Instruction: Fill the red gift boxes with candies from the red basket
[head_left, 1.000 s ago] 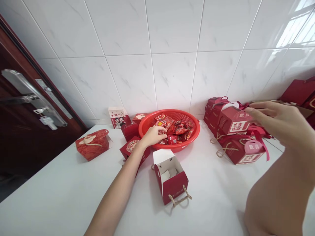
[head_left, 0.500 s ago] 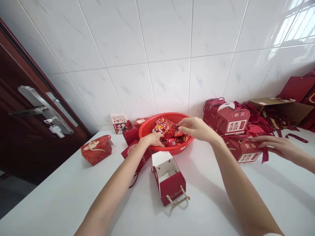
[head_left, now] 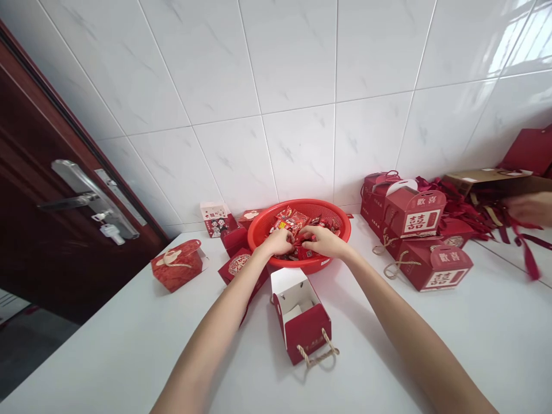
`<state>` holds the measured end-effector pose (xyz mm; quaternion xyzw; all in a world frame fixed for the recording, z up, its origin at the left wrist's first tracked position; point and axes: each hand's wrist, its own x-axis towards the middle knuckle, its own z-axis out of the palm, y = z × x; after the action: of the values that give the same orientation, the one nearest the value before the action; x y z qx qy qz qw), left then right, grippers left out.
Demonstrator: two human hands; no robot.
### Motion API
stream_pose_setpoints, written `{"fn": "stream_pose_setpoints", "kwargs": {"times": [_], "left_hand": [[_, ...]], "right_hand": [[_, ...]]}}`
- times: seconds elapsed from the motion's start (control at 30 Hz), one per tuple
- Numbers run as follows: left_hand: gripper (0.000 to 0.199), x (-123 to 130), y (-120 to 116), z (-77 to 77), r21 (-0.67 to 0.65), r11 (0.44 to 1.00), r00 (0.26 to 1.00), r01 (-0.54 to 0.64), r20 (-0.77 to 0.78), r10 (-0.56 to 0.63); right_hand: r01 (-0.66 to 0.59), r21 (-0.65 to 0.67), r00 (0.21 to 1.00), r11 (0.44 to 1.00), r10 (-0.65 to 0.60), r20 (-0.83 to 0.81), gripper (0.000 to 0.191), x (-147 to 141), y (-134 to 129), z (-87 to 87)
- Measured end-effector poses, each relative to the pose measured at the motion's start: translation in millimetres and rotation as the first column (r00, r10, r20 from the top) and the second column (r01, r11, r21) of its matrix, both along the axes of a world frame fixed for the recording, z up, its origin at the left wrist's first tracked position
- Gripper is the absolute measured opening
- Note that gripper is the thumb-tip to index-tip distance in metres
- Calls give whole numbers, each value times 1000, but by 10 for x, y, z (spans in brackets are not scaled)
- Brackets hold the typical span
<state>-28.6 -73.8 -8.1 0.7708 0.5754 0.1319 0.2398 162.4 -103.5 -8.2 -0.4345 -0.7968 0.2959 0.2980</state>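
Both of my hands reach into a red plastic basket (head_left: pixel 345 230) that holds red wrapped candies (head_left: pixel 297 218). My left hand (head_left: pixel 280 241) has its fingers curled down among the candies on the left side; its fingertips are hidden. Close beside it, my right hand (head_left: pixel 322 241) is closed with thumb and fingers around red wrapped candy. In front of the basket, an open red gift box (head_left: pixel 308 333) with a white inside and a rope handle stands on the table, its lid flaps raised. White pieces lie inside it.
Red gift boxes (head_left: pixel 437 267) are stacked at right, near dark red ribbons (head_left: pixel 466 207) and a cardboard box (head_left: pixel 487 177). Another person's hand (head_left: pixel 532 208) is there, blurred. More red boxes (head_left: pixel 179 265) stand at left. A tiled wall (head_left: pixel 302 149) rises behind the table.
My right hand has moved left and down into the candies, closer to my left hand. The other person's hand has left the lower gift box and moved back toward the ribbons, with ribbon hanging beneath.
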Motion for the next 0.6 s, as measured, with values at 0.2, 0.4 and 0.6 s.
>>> {"fn": "stream_pose_setpoints", "kwargs": {"times": [0.2, 0.4, 0.6], "left_hand": [[22, -28, 17, -19, 46, 997, 791, -55, 611, 15], [30, -27, -49, 25, -7, 999, 703, 47, 711, -29], [20, -41, -13, 15, -17, 997, 640, -70, 766, 58]], "right_hand": [[65, -250, 955, 966, -133, -264, 44, -19, 19, -18], [-46, -384, 844, 922, -169, -508, 19, -30, 37, 24], [54, -389, 772, 920, -285, -567, 12, -22, 30, 61]]}}
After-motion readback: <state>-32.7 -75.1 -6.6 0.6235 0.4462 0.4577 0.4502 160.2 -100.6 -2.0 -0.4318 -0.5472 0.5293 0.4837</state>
